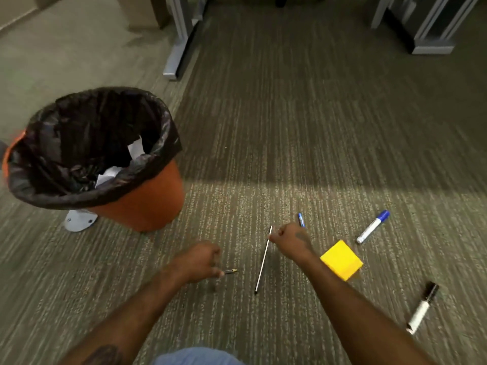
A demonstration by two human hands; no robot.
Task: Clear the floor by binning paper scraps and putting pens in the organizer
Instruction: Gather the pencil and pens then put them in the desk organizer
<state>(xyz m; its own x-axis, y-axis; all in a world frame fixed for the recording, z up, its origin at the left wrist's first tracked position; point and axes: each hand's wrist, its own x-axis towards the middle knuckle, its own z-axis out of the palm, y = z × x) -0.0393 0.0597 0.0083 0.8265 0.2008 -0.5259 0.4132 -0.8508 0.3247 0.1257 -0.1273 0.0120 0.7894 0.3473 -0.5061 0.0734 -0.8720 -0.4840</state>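
My right hand (290, 239) is closed on the top end of a thin silver pen (263, 262), which slants down to the carpet. My left hand (201, 260) pinches a short pen (229, 271) whose gold tip pokes out to the right. A small blue pen (301, 219) lies just beyond my right hand. A blue-capped white marker (373, 227) and a black-and-white marker (423, 308) lie on the carpet at the right. The yellow box-shaped organizer (342, 260) stands beside my right forearm. The orange bin (147, 204) with a black liner holds white paper scraps (109, 172).
Grey desk legs (179, 46) stand at the back, with more furniture (427, 30) at the far right. A white plastic foot (79, 219) shows under the bin's left side. Striped carpet (290, 122) covers the floor.
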